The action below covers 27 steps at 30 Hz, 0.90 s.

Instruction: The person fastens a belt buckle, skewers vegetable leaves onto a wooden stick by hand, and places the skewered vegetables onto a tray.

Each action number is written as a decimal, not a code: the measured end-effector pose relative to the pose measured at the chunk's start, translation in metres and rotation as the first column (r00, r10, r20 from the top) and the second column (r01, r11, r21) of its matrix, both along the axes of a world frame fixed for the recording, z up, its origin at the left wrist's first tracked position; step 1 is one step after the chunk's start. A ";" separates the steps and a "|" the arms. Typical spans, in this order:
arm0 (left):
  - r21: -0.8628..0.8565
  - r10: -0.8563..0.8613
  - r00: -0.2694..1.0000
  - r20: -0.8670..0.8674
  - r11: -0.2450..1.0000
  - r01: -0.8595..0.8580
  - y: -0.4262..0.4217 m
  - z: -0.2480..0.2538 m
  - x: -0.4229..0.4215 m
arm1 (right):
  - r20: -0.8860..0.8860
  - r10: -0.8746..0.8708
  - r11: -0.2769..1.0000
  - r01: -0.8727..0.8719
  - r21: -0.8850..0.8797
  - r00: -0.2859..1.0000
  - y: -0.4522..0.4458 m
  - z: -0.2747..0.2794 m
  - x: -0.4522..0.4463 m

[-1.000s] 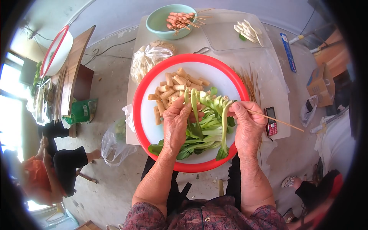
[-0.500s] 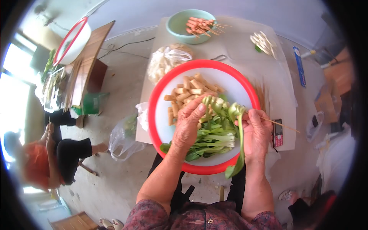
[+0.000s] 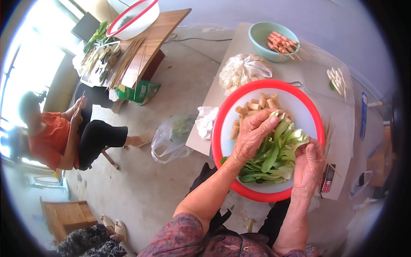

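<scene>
A white basin with a red rim (image 3: 221,112) holds cut beige tube-shaped pieces (image 3: 262,103) and loose leafy greens resembling bok choy (image 3: 267,165). Over it, my left hand (image 3: 253,135) is closed, thumb and fingers pinching the upper end of a bunch of the greens (image 3: 282,132). My right hand (image 3: 309,165) curls at the bunch's pale right end, closed on a thin wooden skewer (image 3: 334,168) whose tail shows past the hand. The fingers partly hide where skewer and greens meet.
Behind the basin are a plastic bag of pale food (image 3: 244,70) and a green bowl (image 3: 253,36) with skewered pink pieces (image 3: 282,44). White skewered strips (image 3: 337,81) and a phone (image 3: 328,179) lie right. At left sits a person in orange (image 3: 53,135), near a wooden table (image 3: 165,32).
The view has swung left, so the basin and table appear farther right. My hands stay over the basin with the greens; the skewer's tail now shows less and points more downward.
</scene>
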<state>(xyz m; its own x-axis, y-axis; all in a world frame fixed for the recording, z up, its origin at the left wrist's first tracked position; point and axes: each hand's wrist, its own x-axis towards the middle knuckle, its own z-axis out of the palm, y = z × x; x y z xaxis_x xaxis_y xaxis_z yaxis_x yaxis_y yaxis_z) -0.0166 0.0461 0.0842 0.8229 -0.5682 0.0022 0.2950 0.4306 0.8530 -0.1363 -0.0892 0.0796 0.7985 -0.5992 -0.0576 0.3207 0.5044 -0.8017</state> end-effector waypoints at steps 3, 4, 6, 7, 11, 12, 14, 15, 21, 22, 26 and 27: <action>0.044 -0.014 0.999 0.041 0.999 0.012 0.001 0.002 -0.001 | -0.002 -0.030 1.000 0.030 -0.004 1.000 0.014 0.011 0.011; 0.048 -0.005 0.999 0.041 0.999 0.003 0.002 0.003 -0.001 | -0.029 -0.043 0.996 0.041 -0.080 0.999 0.018 0.013 0.014; 0.059 -0.031 0.998 0.048 0.998 0.028 0.005 0.005 0.000 | -0.050 -0.048 0.988 0.040 -0.150 0.998 0.023 0.017 0.017; 0.055 -0.034 0.997 0.064 0.998 0.031 0.005 0.002 0.002 | -0.109 -0.055 0.975 0.030 -0.220 0.992 0.023 0.018 0.016; 0.076 -0.092 0.995 0.040 0.993 0.088 0.009 0.005 0.003 | -0.178 -0.078 0.924 0.004 -0.382 0.981 0.022 0.022 0.017; 0.075 -0.094 0.995 0.040 0.993 0.091 0.009 0.007 0.003 | -0.181 -0.059 0.919 -0.017 -0.394 0.982 0.021 0.023 0.017; 0.024 -0.064 0.996 -0.055 0.998 0.065 0.011 0.013 0.001 | -0.179 -0.044 0.931 -0.025 -0.365 0.983 0.022 0.015 0.020; 0.026 -0.039 0.998 -0.050 0.999 0.040 0.009 0.009 0.002 | -0.179 -0.042 0.940 -0.022 -0.340 0.983 0.020 0.012 0.019; 0.027 -0.005 0.991 -0.135 1.000 0.009 0.005 0.015 0.000 | -0.123 -0.023 0.969 -0.009 -0.246 0.992 0.022 0.014 0.021; -0.021 0.010 0.991 -0.133 1.000 -0.013 0.002 0.012 0.000 | -0.120 -0.038 0.958 0.002 -0.287 0.992 0.021 0.013 0.022; 0.001 0.002 0.996 -0.093 1.000 -0.002 -0.001 0.008 0.000 | -0.144 -0.066 0.950 0.018 -0.310 0.987 0.014 0.008 0.019; 0.007 0.019 0.997 -0.080 1.000 -0.019 -0.003 0.006 -0.001 | -0.147 -0.044 0.964 0.003 -0.266 0.988 0.012 0.006 0.018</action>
<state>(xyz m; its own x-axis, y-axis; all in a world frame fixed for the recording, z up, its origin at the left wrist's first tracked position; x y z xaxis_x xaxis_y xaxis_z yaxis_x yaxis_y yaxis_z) -0.0173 0.0434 0.0905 0.8309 -0.5524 -0.0675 0.3542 0.4314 0.8297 -0.1178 -0.0767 0.0854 0.7781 -0.6280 -0.0132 0.1952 0.2617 -0.9452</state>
